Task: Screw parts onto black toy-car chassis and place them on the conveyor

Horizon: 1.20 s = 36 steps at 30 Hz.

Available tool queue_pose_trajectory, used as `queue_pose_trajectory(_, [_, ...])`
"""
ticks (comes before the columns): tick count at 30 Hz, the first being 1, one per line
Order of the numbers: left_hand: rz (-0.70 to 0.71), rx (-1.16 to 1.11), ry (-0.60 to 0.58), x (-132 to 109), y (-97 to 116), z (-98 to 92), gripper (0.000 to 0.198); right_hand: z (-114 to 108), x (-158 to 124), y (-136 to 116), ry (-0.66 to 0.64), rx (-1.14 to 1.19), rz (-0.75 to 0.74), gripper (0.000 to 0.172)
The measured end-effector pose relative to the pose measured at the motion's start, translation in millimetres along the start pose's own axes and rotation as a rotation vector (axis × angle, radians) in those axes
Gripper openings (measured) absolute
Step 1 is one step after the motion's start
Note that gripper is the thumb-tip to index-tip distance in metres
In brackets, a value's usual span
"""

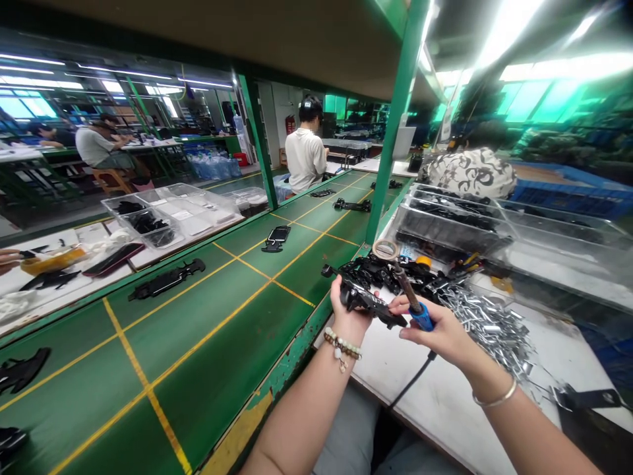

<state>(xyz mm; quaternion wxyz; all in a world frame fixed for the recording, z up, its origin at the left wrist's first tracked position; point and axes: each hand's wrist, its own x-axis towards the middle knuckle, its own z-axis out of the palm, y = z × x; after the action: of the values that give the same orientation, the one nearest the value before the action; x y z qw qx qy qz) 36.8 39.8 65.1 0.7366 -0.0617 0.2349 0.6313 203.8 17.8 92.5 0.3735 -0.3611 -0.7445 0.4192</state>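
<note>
Just past the belt's edge, my left hand grips a black plastic toy-car chassis, fingers wrapped under it. A soldering iron with a blue handle is in my right hand. Its brownish metal shaft points up and away, and a black cord hangs below the handle. My right fingertips are close to the chassis's near end; I cannot tell if they touch it. Behind the hands lies a heap of black plastic parts, beside a pile of shiny metal pieces on the white table.
Left of me runs a green conveyor belt with yellow lines, carrying several black chassis. A green post rises beyond my hands. Clear plastic bins and a tape roll stand behind the heap. Several people sit farther off.
</note>
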Motion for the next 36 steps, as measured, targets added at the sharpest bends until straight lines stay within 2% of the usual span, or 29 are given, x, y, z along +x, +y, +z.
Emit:
queue_pose_trajectory(2, [0.017, 0.011, 0.007, -1.3, -2.9, 3.0, 0.044, 6.0, -0.5, 0.0, 0.071, 0.027, -0.005, 0.03])
queue_pose_trajectory(5, [0.026, 0.048, 0.018, -3.3, -11.5, 8.7, 0.045, 11.2, -3.2, 4.6, 0.209, 0.098, 0.011, 0.022])
queue_pose_trajectory(8, [-0.012, 0.14, 0.001, -9.1, -15.7, 9.8, 0.047, 1.7, -8.3, 10.0, 0.359, 0.202, 0.066, 0.022])
queue_pose_trajectory(10, [-0.095, 0.426, -0.074, -19.0, -8.2, 6.4, 0.049, -13.9, -13.0, 11.3, 0.471, 0.272, 0.11, 0.023])
queue_pose_trajectory(12, [-0.164, 0.898, -0.231, -34.9, 9.3, 3.1, 0.048, -32.3, -18.6, 10.0, 0.57, 0.331, 0.16, 0.022])
queue_pose_trajectory(14, [-0.11, 1.329, -0.408, -54.2, 31.3, 4.3, 0.037, -47.1, -24.3, 7.3, 0.625, 0.376, 0.224, 0.021])
queue_pose_trajectory(15, [-0.043, 1.461, -0.46, -63.3, 41.1, 7.6, 0.032, -51.5, -26.8, 5.6, 0.629, 0.396, 0.261, 0.022])
queue_pose_trajectory(16, [0.088, 1.507, -0.46, -71.0, 48.5, 12.3, 0.028, -53.4, -28.7, 4.0, 0.619, 0.415, 0.3, 0.024])
queue_pose_trajectory(17, [0.224, 1.482, -0.476, -76.4, 52.5, 18.1, 0.03, -52.9, -30.0, 2.6, 0.599, 0.434, 0.336, 0.025])
queue_pose_trajectory(19, [0.369, 1.348, -0.528, -79.2, 49.3, 29.2, 0.049, -46.6, -30.8, 0.1, 0.542, 0.473, 0.39, 0.027])
queue_pose_trajectory(20, [0.364, 1.289, -0.574, -76.7, 42.8, 33.1, 0.059, -42.0, -30.6, -0.8, 0.511, 0.49, 0.409, 0.028])
queue_pose_trajectory(22, [0.249, 1.226, -0.659, -66.6, 24.8, 35.3, 0.066, -33.5, -29.8, -1.3, 0.46, 0.515, 0.435, 0.03])
queue_pose_trajectory(24, [0.136, 1.19, -0.698, -55.1, 7.1, 31.1, 0.059, -28.6, -29.6, 0.7, 0.422, 0.526, 0.453, 0.031])
queue_pose_trajectory(28, [0.044, 1.103, -0.696, -44.7, -11.0, 19.7, 0.047, -27.9, -31.0, 11.4, 0.381, 0.519, 0.474, 0.033])
queue_pose_trajectory(32, [0.038, 1.115, -0.659, -47.6, -14.2, 18.2, 0.043, -27.9, -30.3, 20.7, 0.36, 0.473, 0.497, 0.035])
queue_pose_trajectory(36, [0.126, 1.141, -0.587, -50.0, -12.7, 18.0, 0.046, -33.0, -37.1, 21.2, 0.4, 0.387, 0.496, 0.04])
